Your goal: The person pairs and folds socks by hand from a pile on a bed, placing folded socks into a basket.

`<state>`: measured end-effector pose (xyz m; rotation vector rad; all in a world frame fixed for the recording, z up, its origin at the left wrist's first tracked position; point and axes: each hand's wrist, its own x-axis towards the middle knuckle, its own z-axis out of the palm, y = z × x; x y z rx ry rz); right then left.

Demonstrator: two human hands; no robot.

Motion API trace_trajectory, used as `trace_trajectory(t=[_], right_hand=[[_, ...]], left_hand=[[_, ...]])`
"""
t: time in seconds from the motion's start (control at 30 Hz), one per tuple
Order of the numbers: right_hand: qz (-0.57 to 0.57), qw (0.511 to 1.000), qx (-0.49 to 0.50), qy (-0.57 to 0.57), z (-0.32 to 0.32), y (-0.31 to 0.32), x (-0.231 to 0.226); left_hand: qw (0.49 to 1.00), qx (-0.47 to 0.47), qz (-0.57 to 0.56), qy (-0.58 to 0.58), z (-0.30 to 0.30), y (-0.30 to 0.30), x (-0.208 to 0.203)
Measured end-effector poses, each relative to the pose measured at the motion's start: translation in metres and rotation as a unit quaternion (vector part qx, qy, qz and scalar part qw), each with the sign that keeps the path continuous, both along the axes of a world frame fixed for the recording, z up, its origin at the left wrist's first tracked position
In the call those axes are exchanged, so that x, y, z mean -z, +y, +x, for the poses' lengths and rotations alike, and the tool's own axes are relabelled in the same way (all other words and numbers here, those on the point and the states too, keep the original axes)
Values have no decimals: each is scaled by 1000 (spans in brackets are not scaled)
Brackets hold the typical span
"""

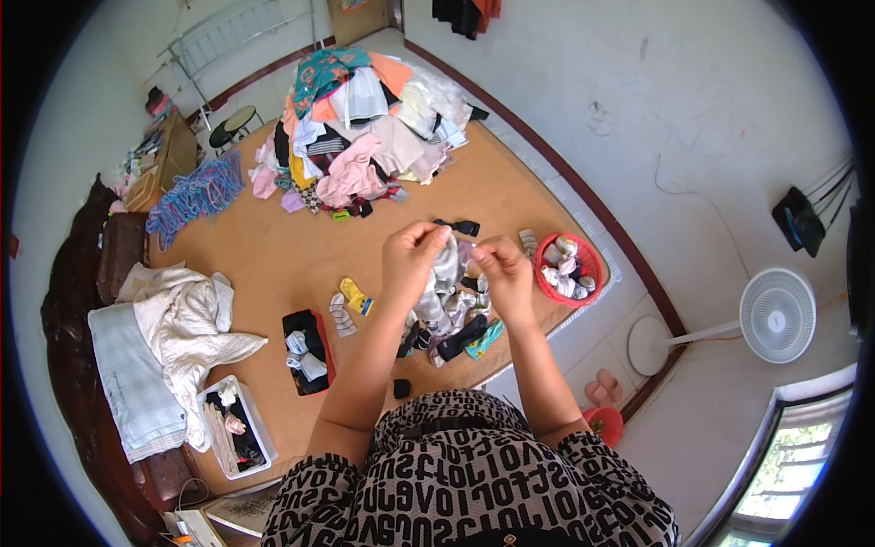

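From here, my left hand (pixel 412 262) pinches a limp, pale grey cloth (pixel 446 269); my right hand (pixel 506 273) is near, but I can't tell its grip.

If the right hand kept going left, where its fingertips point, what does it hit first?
Likely the pale grey cloth hanging from the left hand, just left of the right hand's fingertips. Depth is unclear; they may already touch it.
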<state>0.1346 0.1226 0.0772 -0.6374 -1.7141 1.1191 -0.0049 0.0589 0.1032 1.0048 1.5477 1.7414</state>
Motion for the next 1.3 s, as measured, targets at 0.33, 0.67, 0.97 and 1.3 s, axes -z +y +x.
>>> trace_trajectory(t=[0.33,0.67,0.97,1.3], right_hand=[[20,995,-94,-9,-6,-2,-2],[-202,970,-96,96,-6,-3,-7],[-276,949,-147,42,8,9,-16],[-310,930,-165,110,-2,7,-1]], left_hand=[[998,38,4,-53,4,1,3],[995,63,9,74,3,-6,-2],[984,103,110,-100,-20,-6,-3],[982,143,6,-122,-13,-5,13]])
